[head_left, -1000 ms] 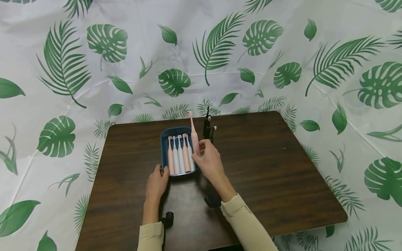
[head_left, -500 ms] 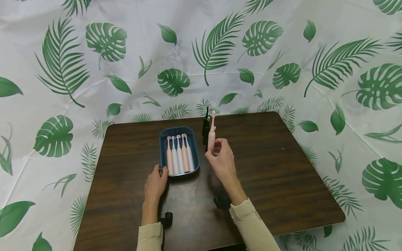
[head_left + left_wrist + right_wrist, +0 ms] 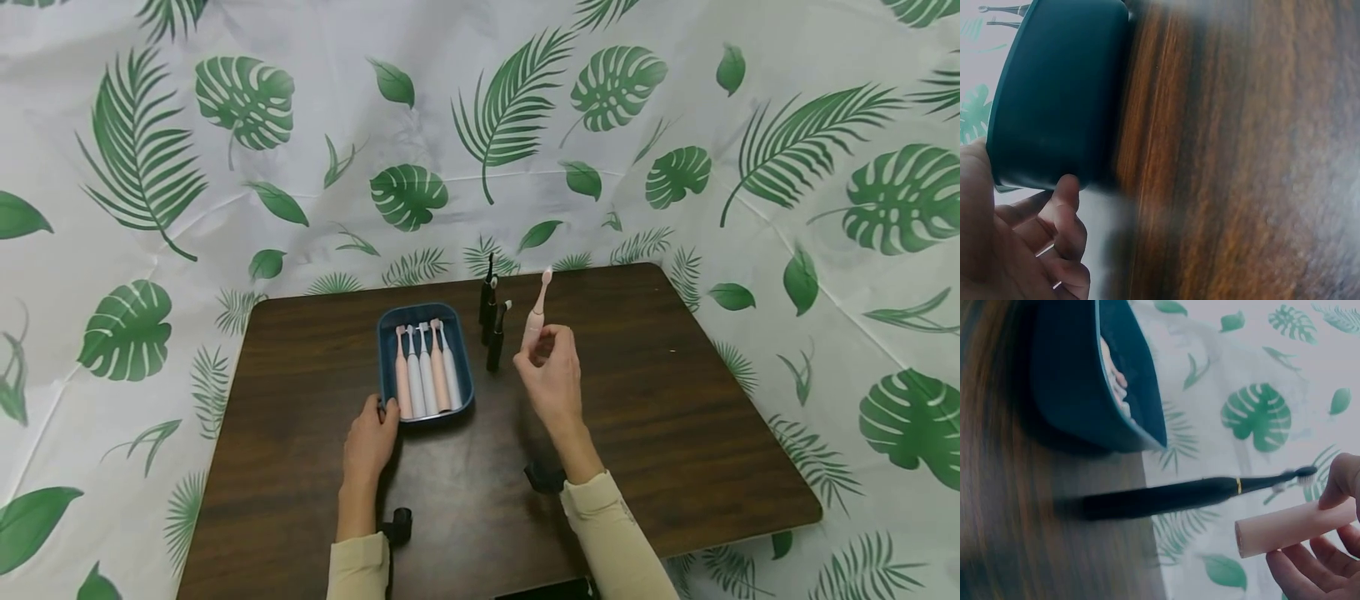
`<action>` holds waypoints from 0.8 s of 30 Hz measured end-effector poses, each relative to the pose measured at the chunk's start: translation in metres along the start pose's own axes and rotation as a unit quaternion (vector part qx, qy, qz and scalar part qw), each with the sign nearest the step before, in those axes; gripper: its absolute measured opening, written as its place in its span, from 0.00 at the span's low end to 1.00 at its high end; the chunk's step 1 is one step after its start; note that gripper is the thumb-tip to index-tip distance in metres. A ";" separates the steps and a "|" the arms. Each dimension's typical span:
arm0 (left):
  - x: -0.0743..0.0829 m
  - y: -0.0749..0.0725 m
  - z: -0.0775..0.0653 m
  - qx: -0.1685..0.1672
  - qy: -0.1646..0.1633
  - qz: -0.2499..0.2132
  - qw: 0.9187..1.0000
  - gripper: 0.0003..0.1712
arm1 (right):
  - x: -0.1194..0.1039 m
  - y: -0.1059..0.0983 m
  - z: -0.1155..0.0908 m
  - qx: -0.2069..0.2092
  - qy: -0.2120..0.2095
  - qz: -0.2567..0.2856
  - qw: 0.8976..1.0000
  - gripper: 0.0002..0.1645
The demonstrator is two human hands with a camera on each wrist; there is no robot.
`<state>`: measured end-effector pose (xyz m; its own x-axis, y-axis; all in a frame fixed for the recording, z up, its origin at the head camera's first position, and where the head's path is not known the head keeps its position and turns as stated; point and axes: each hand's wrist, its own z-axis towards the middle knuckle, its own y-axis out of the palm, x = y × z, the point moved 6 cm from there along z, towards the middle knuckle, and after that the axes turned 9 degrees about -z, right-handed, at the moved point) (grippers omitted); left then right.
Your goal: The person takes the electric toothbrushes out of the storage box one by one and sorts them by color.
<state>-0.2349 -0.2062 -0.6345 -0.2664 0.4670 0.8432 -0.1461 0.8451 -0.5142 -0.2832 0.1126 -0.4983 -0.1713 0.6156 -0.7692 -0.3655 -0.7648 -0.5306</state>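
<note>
My right hand (image 3: 553,379) pinches a pale pink electric toothbrush (image 3: 534,327) by its handle, brush head up and leaning slightly right. In the right wrist view the flat bottom end of its handle (image 3: 1279,530) shows beyond the fingers, raised off the table. My left hand (image 3: 369,442) holds the near left corner of a dark blue tray (image 3: 387,350), thumb at the rim and fingertips against the outer wall (image 3: 1060,94). Inside the tray several pink and white electric toothbrushes (image 3: 425,375) lie side by side, heads away from me.
Three black electric toothbrushes (image 3: 495,342) stand upright in a row right of the tray, on the dark wooden table (image 3: 645,417). A leaf-patterned sheet (image 3: 300,233) hangs behind the table. Black wrist mounts (image 3: 397,527) sit under both wrists.
My right hand has lifted the pink toothbrush from the tray's right side and carried it right, past the black toothbrushes. My left hand stays at the tray's corner.
</note>
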 end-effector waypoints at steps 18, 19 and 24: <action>0.000 -0.001 0.003 -0.004 0.010 0.001 1.000 0.29 | 0.021 0.006 0.040 -0.010 0.000 0.022 1.000 0.23; 0.000 -0.001 0.003 -0.001 0.012 0.001 1.000 0.29 | 0.023 0.008 0.043 -0.013 0.001 0.024 1.000 0.22; 0.000 -0.001 0.004 0.002 0.015 0.000 1.000 0.28 | 0.035 0.018 0.054 -0.034 0.006 0.039 0.999 0.22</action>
<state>-0.2386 -0.2079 -0.6343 -0.2369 0.4742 0.8479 -0.1500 0.8445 -0.5142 -0.3455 0.1305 -0.5162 -0.1852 0.5520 -0.8130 -0.2888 -0.8214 -0.4919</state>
